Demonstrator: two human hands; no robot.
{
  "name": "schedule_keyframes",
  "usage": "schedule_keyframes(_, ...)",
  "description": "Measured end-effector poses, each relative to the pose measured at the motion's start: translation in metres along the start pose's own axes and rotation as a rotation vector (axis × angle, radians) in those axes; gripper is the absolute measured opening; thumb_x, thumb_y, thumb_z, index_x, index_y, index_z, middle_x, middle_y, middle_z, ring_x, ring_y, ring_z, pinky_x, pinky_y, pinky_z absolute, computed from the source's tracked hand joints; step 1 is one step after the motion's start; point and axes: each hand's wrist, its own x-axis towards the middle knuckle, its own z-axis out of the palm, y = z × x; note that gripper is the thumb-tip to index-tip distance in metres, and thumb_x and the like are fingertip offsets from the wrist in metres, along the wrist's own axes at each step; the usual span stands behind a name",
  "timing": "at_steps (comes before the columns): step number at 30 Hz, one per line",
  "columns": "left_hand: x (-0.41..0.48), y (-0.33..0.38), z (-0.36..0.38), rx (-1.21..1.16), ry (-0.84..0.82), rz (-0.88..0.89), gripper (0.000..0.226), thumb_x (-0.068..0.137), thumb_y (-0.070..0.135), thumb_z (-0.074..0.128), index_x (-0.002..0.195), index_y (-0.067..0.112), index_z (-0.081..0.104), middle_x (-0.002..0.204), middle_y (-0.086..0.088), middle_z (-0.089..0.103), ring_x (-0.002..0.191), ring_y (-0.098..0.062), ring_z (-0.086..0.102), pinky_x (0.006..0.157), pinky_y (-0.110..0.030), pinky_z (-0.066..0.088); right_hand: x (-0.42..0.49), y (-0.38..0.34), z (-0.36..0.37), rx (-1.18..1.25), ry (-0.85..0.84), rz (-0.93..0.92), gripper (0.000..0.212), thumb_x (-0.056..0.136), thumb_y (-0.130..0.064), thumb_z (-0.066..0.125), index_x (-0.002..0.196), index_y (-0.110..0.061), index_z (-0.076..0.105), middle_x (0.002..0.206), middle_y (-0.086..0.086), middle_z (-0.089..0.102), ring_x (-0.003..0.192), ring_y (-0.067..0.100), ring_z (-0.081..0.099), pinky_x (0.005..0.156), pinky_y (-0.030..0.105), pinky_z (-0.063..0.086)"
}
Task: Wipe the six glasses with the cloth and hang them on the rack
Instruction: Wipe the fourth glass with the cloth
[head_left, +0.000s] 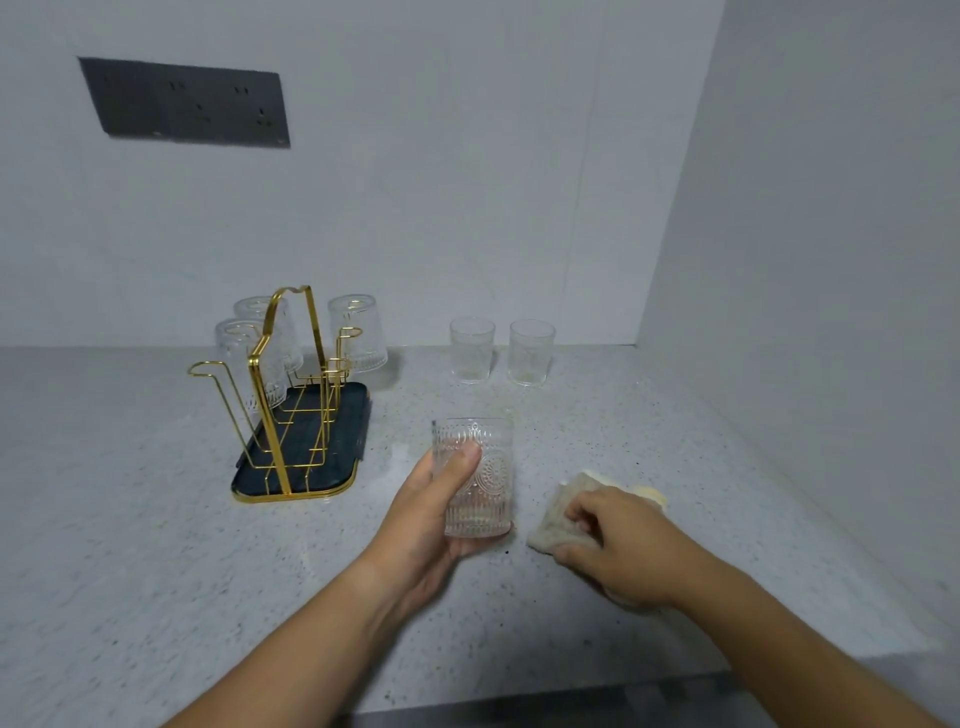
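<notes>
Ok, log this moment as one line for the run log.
left hand holds glass | right hand grips cloth on counter | rack: three hung glasses | two upright glasses at back

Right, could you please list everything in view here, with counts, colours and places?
hung glasses: three, clear, upside down on the rack's prongs
standing glasses: two, clear, upright at the back of the counter, right of the rack
held glass: one, clear and embossed, upright in the left hand
cloth: one, beige, on the counter under the right hand
rack: one, gold wire on a dark tray, left on the counter
socket panel: one, dark grey, on the wall, upper left
counter: one, light speckled
left hand: grips the held glass
right hand: grips the cloth
</notes>
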Motion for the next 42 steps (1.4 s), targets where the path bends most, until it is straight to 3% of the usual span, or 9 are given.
schedule_keyframes(6,-0.006,0.003,0.004,-0.007,-0.024,-0.002,0.054,0.078,0.039,0.074,0.128,0.019,0.066,0.131,-0.022,0.068,0.125,-0.044,0.064,0.105,-0.068,0.047,0.008,0.008,-0.013,0.303,0.009,0.106,0.034,0.097,-0.021,0.062,0.065,-0.012,0.055,0.063,0.003,0.045,0.054,0.011,0.040,0.057,0.029,0.036)
schedule_keyframes(11,-0.002,0.003,0.012,0.092,-0.088,0.094,0.062,0.076,0.043,0.079,0.131,0.017,0.063,0.117,-0.014,0.076,0.106,-0.030,0.074,0.097,-0.058,0.056,0.002,-0.018,-0.043,1.089,0.203,0.285,0.032,0.099,-0.027,0.066,0.096,0.003,0.075,0.075,0.008,0.074,0.063,0.021,0.067,0.065,0.031,0.053)
schedule_keyframes(15,-0.001,0.003,0.032,0.140,-0.090,0.215,0.057,0.088,0.047,0.071,0.136,0.017,0.061,0.126,-0.015,0.073,0.116,-0.036,0.071,0.099,-0.056,0.056,-0.008,-0.069,-0.046,1.540,0.255,0.086,0.026,0.102,-0.023,0.058,0.112,-0.002,0.071,0.104,0.020,0.078,0.094,0.034,0.076,0.087,0.047,0.060)
schedule_keyframes(19,0.001,0.006,0.046,0.167,-0.027,0.332,0.050,0.093,0.044,0.067,0.136,0.018,0.060,0.126,-0.011,0.074,0.115,-0.032,0.072,0.095,-0.051,0.058,0.007,-0.093,-0.038,1.507,0.379,-0.044,0.031,0.108,-0.034,0.047,0.132,-0.018,0.060,0.123,0.011,0.073,0.109,0.023,0.073,0.097,0.048,0.057)
schedule_keyframes(24,0.009,0.023,0.039,0.201,0.092,0.419,0.058,0.091,0.048,0.071,0.132,0.008,0.061,0.123,-0.013,0.075,0.115,-0.032,0.072,0.105,-0.059,0.052,-0.007,-0.102,-0.010,1.183,0.191,-0.235,0.060,0.098,-0.065,0.029,0.156,-0.053,0.024,0.149,-0.035,0.039,0.135,-0.015,0.041,0.126,0.032,0.024)
schedule_keyframes(28,0.008,0.028,0.037,0.235,0.061,0.416,0.057,0.092,0.048,0.069,0.132,0.009,0.061,0.122,-0.011,0.076,0.116,-0.028,0.072,0.108,-0.057,0.051,-0.016,-0.108,0.001,1.141,0.248,-0.240,0.058,0.099,-0.060,0.025,0.155,-0.058,0.010,0.165,-0.028,0.021,0.148,-0.011,0.024,0.129,0.033,0.020)
schedule_keyframes(34,-0.002,0.018,0.044,0.169,-0.055,0.338,0.053,0.096,0.043,0.062,0.137,0.010,0.062,0.128,-0.015,0.073,0.122,-0.032,0.069,0.106,-0.049,0.053,0.006,-0.098,-0.032,1.406,0.361,-0.129,0.043,0.109,-0.043,0.031,0.138,-0.028,0.059,0.122,-0.005,0.075,0.103,0.002,0.074,0.081,0.018,0.061)
schedule_keyframes(38,0.007,0.040,0.038,0.111,-0.069,0.276,0.064,0.098,0.052,0.059,0.137,0.001,0.061,0.131,-0.023,0.069,0.123,-0.036,0.068,0.105,-0.047,0.054,-0.015,-0.108,0.003,1.199,0.308,-0.207,0.055,0.105,-0.057,0.028,0.155,-0.038,0.036,0.149,-0.024,0.053,0.133,-0.011,0.049,0.118,0.026,0.038)
schedule_keyframes(42,0.002,0.025,0.043,0.165,-0.126,0.171,0.064,0.090,0.055,0.051,0.137,0.014,0.063,0.128,-0.012,0.074,0.118,-0.028,0.071,0.098,-0.046,0.059,0.008,-0.092,-0.021,1.444,0.296,-0.039,0.062,0.105,-0.058,0.030,0.136,-0.015,0.062,0.118,0.011,0.077,0.095,0.019,0.077,0.082,0.035,0.061)
